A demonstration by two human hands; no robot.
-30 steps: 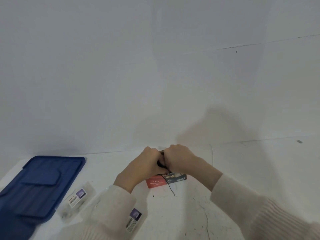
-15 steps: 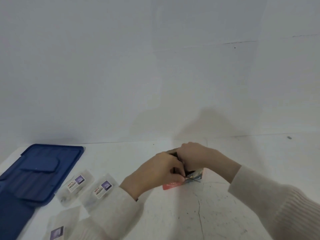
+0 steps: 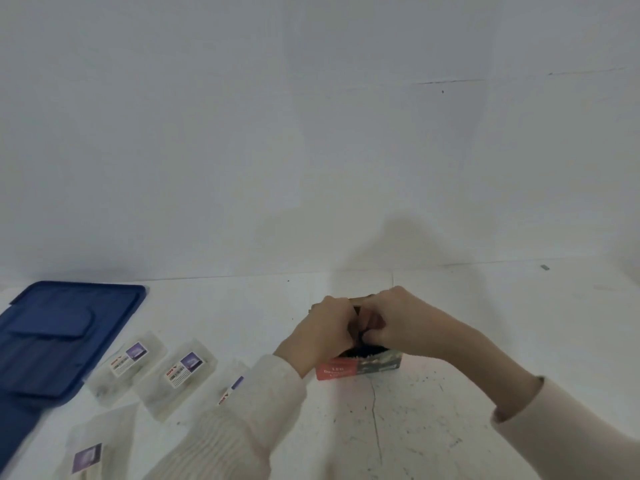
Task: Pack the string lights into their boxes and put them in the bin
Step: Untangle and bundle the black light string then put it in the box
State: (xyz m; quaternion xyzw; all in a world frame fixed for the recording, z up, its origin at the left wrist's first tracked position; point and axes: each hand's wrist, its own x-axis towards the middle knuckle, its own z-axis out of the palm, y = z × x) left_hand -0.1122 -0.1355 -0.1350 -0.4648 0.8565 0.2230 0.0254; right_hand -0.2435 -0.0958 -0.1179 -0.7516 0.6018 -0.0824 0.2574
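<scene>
Both hands meet, knuckles up, over the open top of the box (image 3: 358, 367). The left hand (image 3: 320, 332) curls closed against the box's left side; the right hand (image 3: 398, 322) pinches dark lights (image 3: 363, 336) at the opening. The box stands on the white bench (image 3: 485, 341). Clear packets (image 3: 180, 375) lie left, beside the blue lid (image 3: 62, 341).

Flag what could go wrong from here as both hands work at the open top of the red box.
1. Both hands, left hand and right hand, press dark string lights into the small red box; the wire could spring back out or bend the flap.
2. The box stands free on the table and might tip under the push.
3. The left sleeve lies over a clear packet and could drag it away.
</scene>
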